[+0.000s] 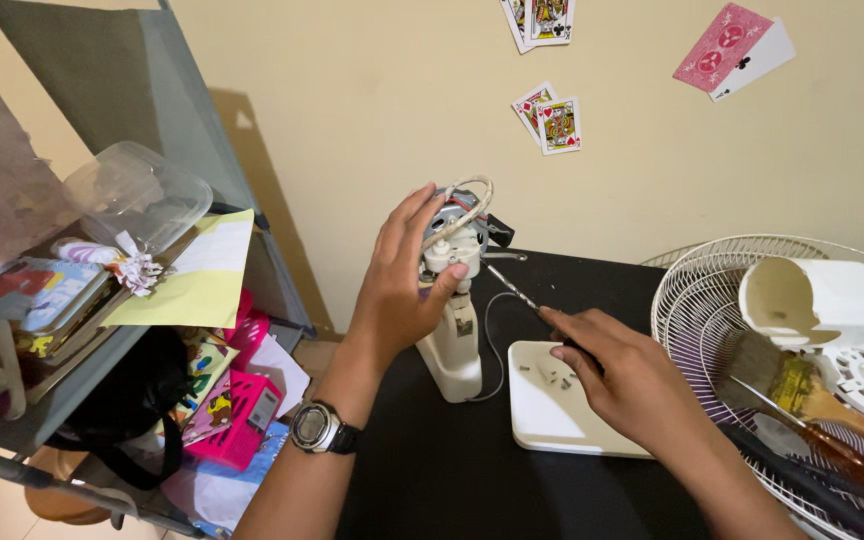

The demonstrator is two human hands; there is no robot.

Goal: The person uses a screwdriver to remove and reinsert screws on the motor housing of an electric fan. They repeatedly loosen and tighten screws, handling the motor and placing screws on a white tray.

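We see both our bare forearms reaching forward from the lower edge of the view. Our left hand (pixel 399 285) is raised with the palm turned to the right, fingers spread and curved, the thumb tip pressing inward in a loose clasp. Its wrist is bent slightly back. Our right hand (pixel 620 378) lies lower, knuckles up, fingers curled closed in a grip, the index finger extended along toward the left hand.

Playing cards (pixel 558 125) stuck on a cream wall. A wire fan grille (pixel 697 330) lies at right, holding a white plastic housing (pixel 820 300) and a paintbrush (pixel 802 385). At left, a grey shelf (pixel 102 80) carries a clear plastic container (pixel 137 195), yellow paper (pixel 202 275) and a pink box (pixel 242 420).
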